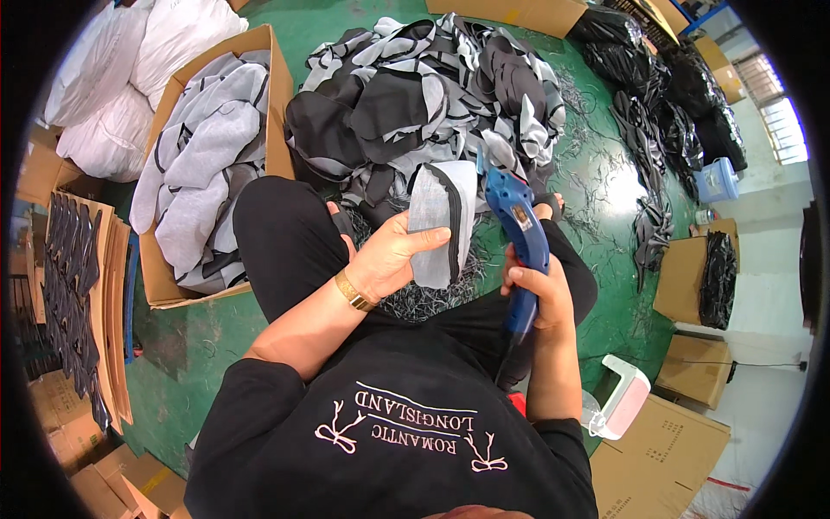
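My left hand is closed on a grey fabric piece with a black edge strip, thumb lying on top of it. In my right hand are blue electric scissors, gripped round the handle with the cutting end pointing away from me. The blade end is just right of the fabric's far edge; I cannot tell whether the two touch. Beyond both hands lies a big heap of grey and black fabric pieces. Thin trimmed scraps are piled on the floor between my legs.
At my left stands an open cardboard box full of similar grey pieces, with white sacks behind it. Black plastic bags line the right side. A pink-and-white device sits near flattened cardboard. Scraps litter the green floor.
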Available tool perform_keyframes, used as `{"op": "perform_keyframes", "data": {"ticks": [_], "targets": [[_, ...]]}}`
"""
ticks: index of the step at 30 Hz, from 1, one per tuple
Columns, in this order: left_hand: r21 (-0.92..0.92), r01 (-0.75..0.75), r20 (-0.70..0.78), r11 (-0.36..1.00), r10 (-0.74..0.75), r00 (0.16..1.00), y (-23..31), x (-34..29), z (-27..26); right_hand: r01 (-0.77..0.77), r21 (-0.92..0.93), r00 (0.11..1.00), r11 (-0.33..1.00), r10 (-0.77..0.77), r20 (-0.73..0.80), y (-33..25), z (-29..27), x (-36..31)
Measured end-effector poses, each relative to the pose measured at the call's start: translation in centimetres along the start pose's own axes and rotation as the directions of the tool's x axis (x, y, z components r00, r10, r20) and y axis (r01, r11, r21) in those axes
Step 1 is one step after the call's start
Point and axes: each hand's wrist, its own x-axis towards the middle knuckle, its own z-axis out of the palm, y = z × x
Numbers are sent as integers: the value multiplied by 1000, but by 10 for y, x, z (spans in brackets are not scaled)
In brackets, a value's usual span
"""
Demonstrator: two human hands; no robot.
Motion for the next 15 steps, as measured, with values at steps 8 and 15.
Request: {"op": "perform_keyframes", "data": {"ticks": [8, 15], "targets": [[-27, -49, -196, 998, 43, 980, -22, 1, 17, 172, -530, 973, 830, -228, -42, 8, 41, 22], [61, -73, -147, 996, 81, 986, -14, 5, -7, 94, -397, 994, 913, -105, -5, 26, 26, 24]]}}
